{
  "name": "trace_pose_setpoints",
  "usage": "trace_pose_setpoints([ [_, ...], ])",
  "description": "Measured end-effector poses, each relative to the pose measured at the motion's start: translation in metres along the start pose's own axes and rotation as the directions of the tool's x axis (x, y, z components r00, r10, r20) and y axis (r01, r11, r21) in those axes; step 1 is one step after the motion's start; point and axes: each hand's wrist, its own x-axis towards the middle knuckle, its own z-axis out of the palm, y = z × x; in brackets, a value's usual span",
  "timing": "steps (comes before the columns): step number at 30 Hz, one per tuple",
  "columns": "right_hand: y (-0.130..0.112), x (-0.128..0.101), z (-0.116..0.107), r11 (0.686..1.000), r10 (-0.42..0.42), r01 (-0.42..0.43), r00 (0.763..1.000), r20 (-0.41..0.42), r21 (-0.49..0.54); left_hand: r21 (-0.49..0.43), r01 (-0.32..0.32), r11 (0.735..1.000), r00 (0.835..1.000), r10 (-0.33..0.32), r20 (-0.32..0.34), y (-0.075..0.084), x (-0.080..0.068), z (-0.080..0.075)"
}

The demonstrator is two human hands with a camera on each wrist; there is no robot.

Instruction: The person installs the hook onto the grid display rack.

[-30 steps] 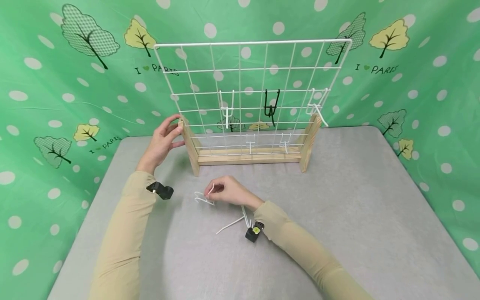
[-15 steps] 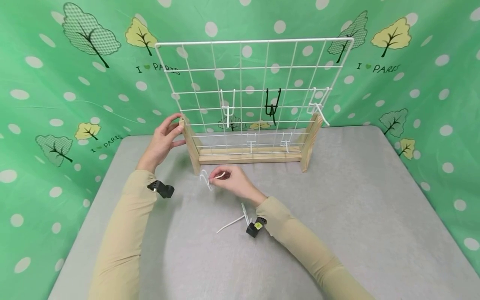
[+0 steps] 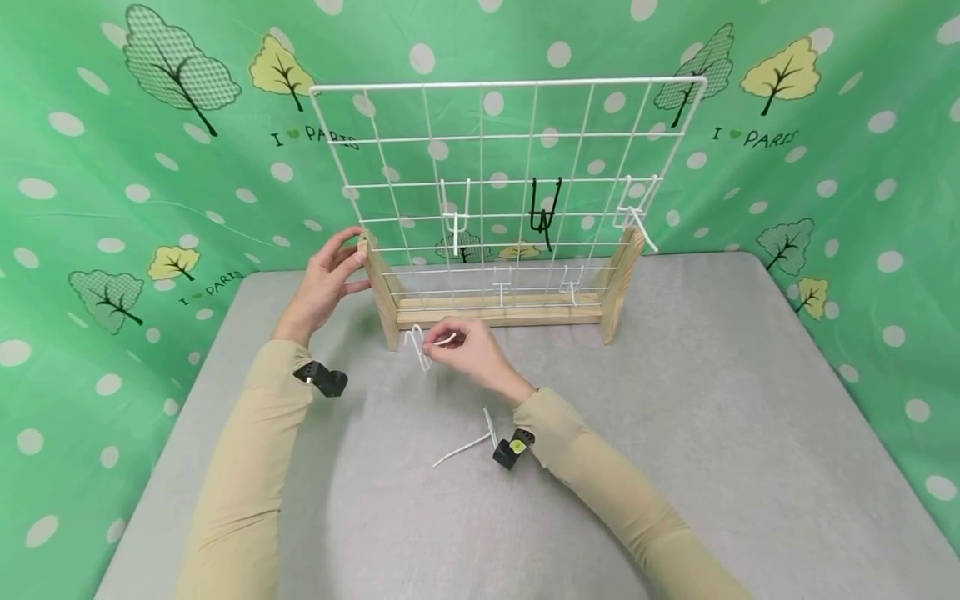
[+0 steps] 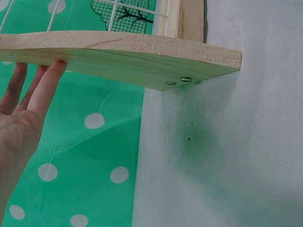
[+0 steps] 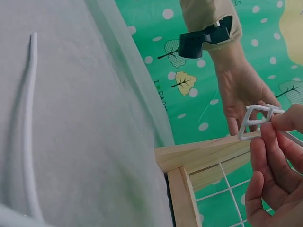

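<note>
My right hand (image 3: 474,357) pinches a white wire hook (image 3: 417,348) between thumb and fingers, just in front of the stand's left foot. In the right wrist view the hook's frame (image 5: 253,122) sticks out past the fingertips. My left hand (image 3: 318,287) touches the left wooden side panel (image 3: 381,292) of a white wire grid rack (image 3: 506,133). In the left wrist view its fairly straight fingers (image 4: 45,92) rest against the panel's outer face. A second white hook (image 3: 465,447) lies on the table, partly hidden by the right wrist camera.
Hanging on the grid are a white hook (image 3: 455,225), a black hook (image 3: 542,218), another white hook (image 3: 636,218) at the right, and two small white hooks (image 3: 501,289) lower down. A green polka-dot cloth (image 3: 825,192) stands behind the grey table (image 3: 750,417).
My right hand has lifted the white hook and moved it forward towards the rack, turning it so its bent prongs point up. The left hand stays at the side panel.
</note>
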Motion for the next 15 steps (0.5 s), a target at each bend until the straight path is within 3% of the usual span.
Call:
trace_pose_setpoints([
  [7,-0.004,0.007,-0.004,0.999,0.012,-0.015,0.995,-0.097,-0.029,0.004,0.003,1.000,1.000,-0.003,0.004,0.002,-0.001,0.001],
  [15,-0.010,0.017,-0.007,0.991,-0.032,0.010,0.987,-0.158,-0.136,0.010,0.005,1.000,1.000,-0.005,0.004,0.002,-0.002,0.001],
])
